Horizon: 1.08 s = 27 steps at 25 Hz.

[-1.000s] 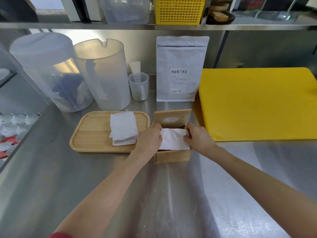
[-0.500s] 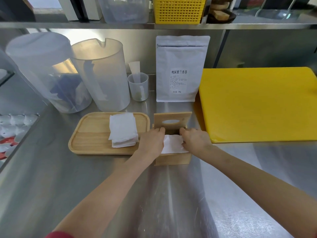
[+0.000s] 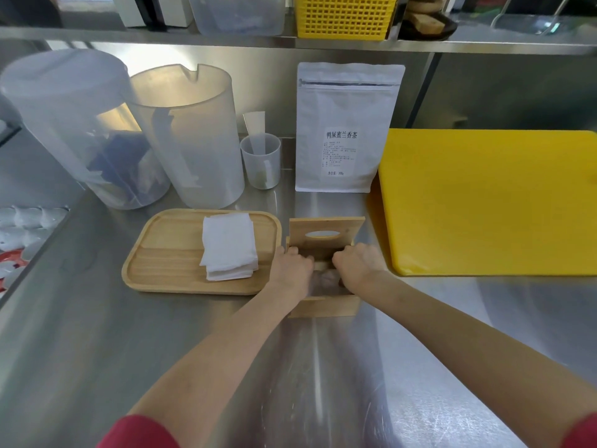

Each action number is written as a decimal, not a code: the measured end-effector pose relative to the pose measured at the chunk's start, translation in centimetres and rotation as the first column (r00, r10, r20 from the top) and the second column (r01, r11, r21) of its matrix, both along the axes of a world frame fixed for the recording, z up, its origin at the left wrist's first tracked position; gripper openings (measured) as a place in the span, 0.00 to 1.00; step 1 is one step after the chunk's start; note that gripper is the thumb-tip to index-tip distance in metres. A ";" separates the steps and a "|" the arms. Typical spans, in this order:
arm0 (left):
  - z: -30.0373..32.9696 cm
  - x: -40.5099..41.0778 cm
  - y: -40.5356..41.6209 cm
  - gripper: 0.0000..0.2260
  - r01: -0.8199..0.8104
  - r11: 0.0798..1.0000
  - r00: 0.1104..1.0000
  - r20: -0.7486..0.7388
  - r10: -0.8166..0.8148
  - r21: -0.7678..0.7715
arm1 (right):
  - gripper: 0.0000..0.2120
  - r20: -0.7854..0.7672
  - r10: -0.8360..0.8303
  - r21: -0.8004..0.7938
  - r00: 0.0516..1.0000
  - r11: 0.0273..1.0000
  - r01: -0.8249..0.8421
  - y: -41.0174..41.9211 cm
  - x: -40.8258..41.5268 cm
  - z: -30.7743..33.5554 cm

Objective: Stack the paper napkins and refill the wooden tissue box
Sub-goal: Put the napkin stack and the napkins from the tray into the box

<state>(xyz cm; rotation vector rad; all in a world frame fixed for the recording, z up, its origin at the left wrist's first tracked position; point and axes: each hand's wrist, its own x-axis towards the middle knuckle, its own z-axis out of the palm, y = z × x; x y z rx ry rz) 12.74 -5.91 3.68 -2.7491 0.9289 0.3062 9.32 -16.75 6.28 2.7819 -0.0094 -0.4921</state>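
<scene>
Left of the wooden tissue box point(image 3: 324, 305) I see the napkin stack point(image 3: 228, 250) on the wooden tray point(image 3: 168, 253), long axis running away from me. My left hand point(image 3: 292, 270) is nearer it. Both hands, right hand point(image 3: 358, 268) included, press down inside the box; what they grip I cannot tell.

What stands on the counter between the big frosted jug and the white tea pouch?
In the head view, a small clear measuring cup stands between the jug and the pouch, near the back wall, with a flat strip standing in it.
</scene>
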 end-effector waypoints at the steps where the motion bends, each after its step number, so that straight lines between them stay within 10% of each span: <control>1: 0.0 -0.1 0.0 0.13 -0.003 1.000 1.000 0.004 0.003 0.002 | 0.10 -0.001 0.000 -0.001 1.000 1.000 0.000 0.0 0.0 -0.1; 19: 0.6 -0.4 0.9 0.15 -0.007 0.989 0.999 -0.049 0.000 -0.145 | 0.11 0.126 -0.119 0.284 0.985 0.956 0.079 -0.9 -0.7 -1.0; 27: 2.7 -1.2 6.0 0.17 -0.397 0.660 0.912 -0.352 0.208 -0.638 | 0.17 0.041 -0.279 0.823 0.959 0.553 0.126 1.2 -2.1 1.3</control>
